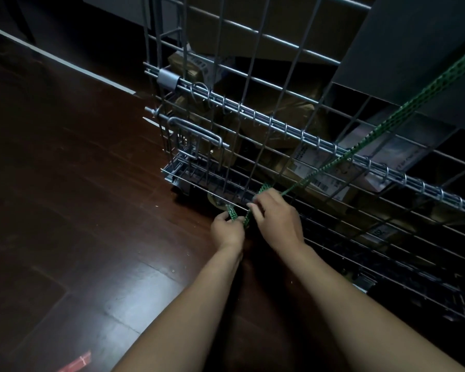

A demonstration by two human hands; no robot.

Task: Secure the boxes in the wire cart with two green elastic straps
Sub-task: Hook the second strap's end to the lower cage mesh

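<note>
Both hands work low against the side of the wire cart [253, 114], close to the floor [78, 183]. One green elastic strap [403, 112] runs taut from the upper right, slanting down across the mesh in front of the boxes [317, 173] to the fingers. The left hand [227, 232] is curled around the strap's loose end, and the right hand [277, 218] pinches the strap just beside it, by a low wire. This looks like the step of fastening the strap's lower end. Next, the tail likely needs to be pulled tight and tied or hooked without losing tension. No second strap is in view.
</note>
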